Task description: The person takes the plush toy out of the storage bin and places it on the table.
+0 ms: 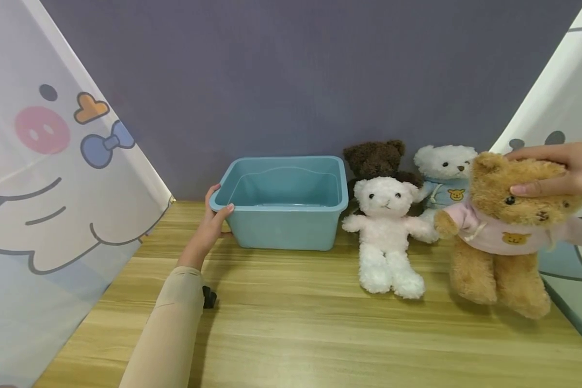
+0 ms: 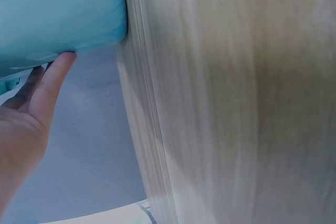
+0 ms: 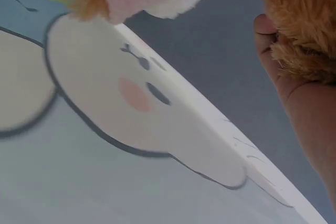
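Observation:
A blue plastic bin (image 1: 286, 229) stands on the wooden table near the back wall, its inside bare. My left hand (image 1: 213, 215) grips the bin's left rim, thumb on the front of the edge; in the left wrist view, fingers (image 2: 52, 85) touch the bin's side. At the right, my right hand (image 1: 558, 172) holds a tan teddy bear (image 1: 499, 269) in a pink top by its head. The right wrist view shows the hand (image 3: 283, 77) against the bear's brown fur (image 3: 304, 30). Whether the bear's feet touch the table, I cannot tell.
A white teddy bear (image 1: 385, 237) sits just right of the bin. Behind it are a dark brown bear (image 1: 373, 159) and a white bear in a blue top (image 1: 443, 161). A small black object (image 1: 209, 297) lies beside the left forearm. Printed curtains (image 1: 39, 188) flank the table.

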Motion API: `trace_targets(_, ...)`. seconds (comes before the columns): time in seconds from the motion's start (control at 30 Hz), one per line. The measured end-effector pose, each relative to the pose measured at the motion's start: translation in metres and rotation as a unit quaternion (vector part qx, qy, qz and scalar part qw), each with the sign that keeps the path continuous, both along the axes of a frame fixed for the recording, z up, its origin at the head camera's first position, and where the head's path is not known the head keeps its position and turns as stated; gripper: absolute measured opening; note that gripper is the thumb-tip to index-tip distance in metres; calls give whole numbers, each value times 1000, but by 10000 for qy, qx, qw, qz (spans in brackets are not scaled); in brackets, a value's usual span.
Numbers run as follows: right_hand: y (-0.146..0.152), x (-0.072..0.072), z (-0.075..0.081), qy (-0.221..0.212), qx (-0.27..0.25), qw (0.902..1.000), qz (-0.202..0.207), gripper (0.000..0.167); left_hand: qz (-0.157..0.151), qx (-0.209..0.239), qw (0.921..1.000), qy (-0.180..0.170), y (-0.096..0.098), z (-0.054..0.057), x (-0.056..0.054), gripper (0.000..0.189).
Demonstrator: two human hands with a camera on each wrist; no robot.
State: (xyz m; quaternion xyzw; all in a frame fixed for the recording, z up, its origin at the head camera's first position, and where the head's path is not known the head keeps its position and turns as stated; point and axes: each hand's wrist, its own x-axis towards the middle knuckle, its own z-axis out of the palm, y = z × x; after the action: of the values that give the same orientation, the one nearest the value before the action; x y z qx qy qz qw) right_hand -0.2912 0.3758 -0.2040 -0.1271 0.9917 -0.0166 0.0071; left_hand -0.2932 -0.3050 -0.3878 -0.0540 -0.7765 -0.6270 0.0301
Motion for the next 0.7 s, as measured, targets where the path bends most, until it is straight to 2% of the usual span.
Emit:
trace_targets(0.07, -2, 1, -8, -96, 107, 9999, 34, 93, -4, -6, 10000, 4, -1, -1, 0, 79)
trace_targets(0.17, -5, 2, -19, 1, 270, 9996, 124, 92, 0, -9, 10000, -7, -1, -3, 1, 79)
trace_targets(0.23, -5, 1, -26, -91, 204, 9996, 175, 93, 1, -28, 10000, -27, -2, -3, 2, 79)
trace_targets(0.4, 1, -7, -46, -450, -519, 9972, 279, 94, 5, -30, 10000, -1, -1, -3, 2, 79)
trace_targets(0.5, 5, -10, -59, -485, -834, 9947, 369, 91, -17, -13, 10000, 14, 0, -1, 1, 79)
trace_targets(0.7, 7, -14, -78, -697, -1050, 9913, 368, 92, -24, -12, 10000, 36, 1, 0, 2, 78)
